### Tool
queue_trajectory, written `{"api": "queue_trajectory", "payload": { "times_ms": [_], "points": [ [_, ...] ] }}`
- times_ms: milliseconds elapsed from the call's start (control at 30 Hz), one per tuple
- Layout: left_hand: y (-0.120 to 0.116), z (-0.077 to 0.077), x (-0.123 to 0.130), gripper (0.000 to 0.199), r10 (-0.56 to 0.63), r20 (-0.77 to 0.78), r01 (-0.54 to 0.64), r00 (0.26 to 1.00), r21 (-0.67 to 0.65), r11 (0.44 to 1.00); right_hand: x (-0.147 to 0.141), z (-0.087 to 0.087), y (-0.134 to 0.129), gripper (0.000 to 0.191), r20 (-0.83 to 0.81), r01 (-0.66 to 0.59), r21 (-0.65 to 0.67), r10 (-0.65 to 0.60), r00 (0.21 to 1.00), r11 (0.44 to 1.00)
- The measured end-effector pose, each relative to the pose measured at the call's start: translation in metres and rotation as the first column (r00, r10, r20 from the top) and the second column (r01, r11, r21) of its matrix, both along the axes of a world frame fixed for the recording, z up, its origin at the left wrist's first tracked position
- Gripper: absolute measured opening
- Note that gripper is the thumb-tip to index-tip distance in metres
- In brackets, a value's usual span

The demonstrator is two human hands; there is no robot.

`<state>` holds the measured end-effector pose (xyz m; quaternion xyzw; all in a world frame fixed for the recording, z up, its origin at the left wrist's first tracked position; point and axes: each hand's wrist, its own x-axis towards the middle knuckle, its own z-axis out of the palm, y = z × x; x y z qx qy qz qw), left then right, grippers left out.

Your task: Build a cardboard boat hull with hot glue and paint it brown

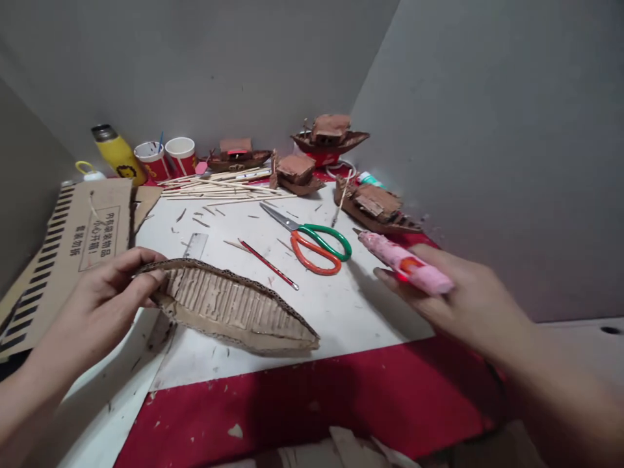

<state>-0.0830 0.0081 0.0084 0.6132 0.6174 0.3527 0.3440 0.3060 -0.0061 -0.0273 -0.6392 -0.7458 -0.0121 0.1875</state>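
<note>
My left hand point(110, 296) pinches one pointed end of a corrugated cardboard boat hull point(234, 305) between thumb and fingers. The hull is tilted so its ribbed inside shows, and its other tip points right. On the right, my right hand point(458, 296) is wrapped round a pink hot glue gun point(424, 270) with a small red glow at its side. Its nozzle points up and left, apart from the hull. Between the hands lie scissors point(316, 247) with green and orange handles and a red-and-black pencil point(268, 263).
Brown cardboard boat models point(375, 205) and thin wooden sticks point(219, 186) lie at the back. Paper cups point(180, 156) and a yellow bottle point(117, 156) stand back left. A printed cardboard sheet point(97, 227) lies left. Scraps dot the white board point(312, 305) over red cloth point(312, 383).
</note>
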Motion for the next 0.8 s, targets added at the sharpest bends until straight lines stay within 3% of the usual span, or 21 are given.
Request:
{"api": "queue_trajectory", "payload": {
  "times_ms": [67,167,333,433,500,567,667,800],
  "points": [
    [0.004,-0.001,0.002,0.017,-0.038,0.033,0.039,0.999,-0.041,0.998,0.009,-0.006,0.005,0.023,0.162,0.163,-0.111,-0.144,0.976,0.980],
    [0.009,-0.008,0.006,0.020,-0.158,0.045,0.160,0.986,-0.039,0.986,0.016,-0.017,0.011,0.026,0.252,0.277,-0.250,-0.214,0.944,0.928],
    [0.013,-0.015,0.011,0.020,-0.387,0.054,0.390,0.920,-0.077,0.917,0.023,-0.020,0.012,0.037,0.265,0.251,-0.406,-0.150,0.952,0.879],
    [0.013,-0.017,0.016,0.019,-0.471,0.071,0.476,0.879,-0.088,0.875,0.015,-0.004,0.003,0.044,0.284,0.226,-0.339,-0.129,0.950,0.913],
    [0.012,-0.017,0.021,0.018,-0.494,0.057,0.498,0.867,-0.084,0.863,-0.005,0.011,-0.007,0.041,0.160,0.106,-0.216,-0.071,0.984,0.971],
    [0.010,-0.019,0.027,0.016,-0.507,0.064,0.511,0.860,-0.074,0.857,-0.036,0.023,-0.014,0.034,-0.105,-0.144,-0.141,0.130,0.986,0.979],
    [0.006,-0.022,0.036,0.012,-0.494,0.161,0.506,0.855,-0.042,0.862,-0.089,0.029,-0.017,0.028,-0.334,-0.422,-0.097,0.370,0.867,0.901],
    [-0.001,-0.028,0.043,0.015,-0.423,0.320,0.460,0.848,-0.046,0.887,-0.138,0.020,-0.005,0.026,-0.439,-0.537,-0.075,0.456,0.774,0.840]
  ]
}}
